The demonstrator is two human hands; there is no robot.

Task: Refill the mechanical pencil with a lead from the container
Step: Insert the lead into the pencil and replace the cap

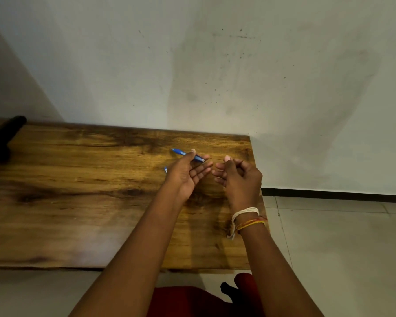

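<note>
My left hand [188,172] holds a blue mechanical pencil [181,153] between thumb and fingers, its open end pointing right. My right hand [238,175] pinches a thin dark lead [215,158] between thumb and forefinger, and the lead's left tip reaches the pencil's end. Both hands hover over the right part of the wooden table [78,191]. A small blue object [165,169], possibly the lead container, peeks out from behind my left hand on the table; most of it is hidden.
A black object [2,136] lies at the table's far left edge. A white wall stands right behind the table. The table's right edge [257,179] drops to a tiled floor. A red cloth [192,300] shows below near my arms.
</note>
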